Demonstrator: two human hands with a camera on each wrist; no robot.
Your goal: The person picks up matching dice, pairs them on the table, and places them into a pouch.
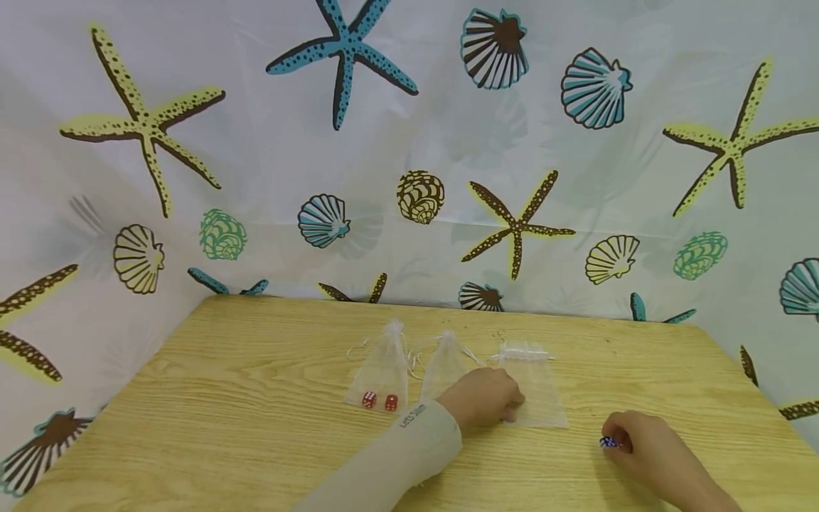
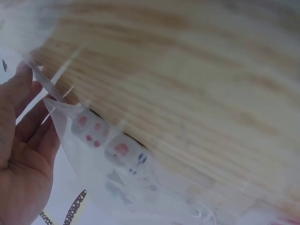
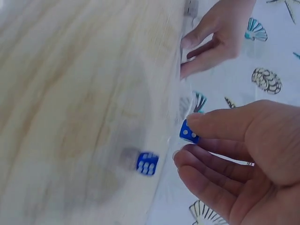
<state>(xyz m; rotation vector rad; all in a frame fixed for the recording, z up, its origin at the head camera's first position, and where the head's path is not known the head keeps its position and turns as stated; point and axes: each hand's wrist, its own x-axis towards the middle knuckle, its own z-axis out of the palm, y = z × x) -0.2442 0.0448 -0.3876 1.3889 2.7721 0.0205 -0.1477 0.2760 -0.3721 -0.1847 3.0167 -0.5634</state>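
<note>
My right hand (image 3: 262,159) pinches a blue die (image 3: 189,131) between thumb and fingers. Another blue die (image 3: 147,163) lies on the wooden table beside those fingers. My left hand (image 1: 483,396) rests its fingertips at the left side of the right-hand sheer white drawstring bag (image 1: 537,391), thumb and forefinger spread apart. Left of that lies the middle sheer bag (image 1: 441,370), partly hidden by my left hand and sleeve. Inside it, in the left wrist view, sit a white die (image 2: 90,129) and a second white die (image 2: 125,149) with red and blue dots.
At the left lies a third sheer bag (image 1: 384,363) with a red die (image 1: 369,400) and another red die (image 1: 392,402) inside. White drawstrings (image 1: 414,361) trail between the bags. Around the wooden table (image 1: 224,398) hangs a white curtain (image 1: 269,163) printed with starfish and shells.
</note>
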